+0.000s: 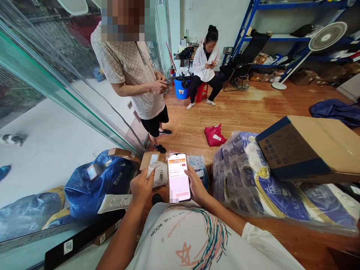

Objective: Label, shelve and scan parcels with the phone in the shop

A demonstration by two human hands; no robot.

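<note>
My right hand is wrapped round the lower right side of a smartphone, its thumb at the screen's edge. The lit screen shows an orange banner, lines of text and a pink area. My left hand pinches the edge of a pale parcel bag marked 2012, just left of the phone. Behind that bag lies a cardboard box with a white label. A light blue patterned package shows partly behind the phone and my right hand.
At left are a blue sack, a white parcel and a long black package. Wrapped paper rolls and a large carton stand right. A red parcel lies ahead. One person stands; another sits, both holding phones.
</note>
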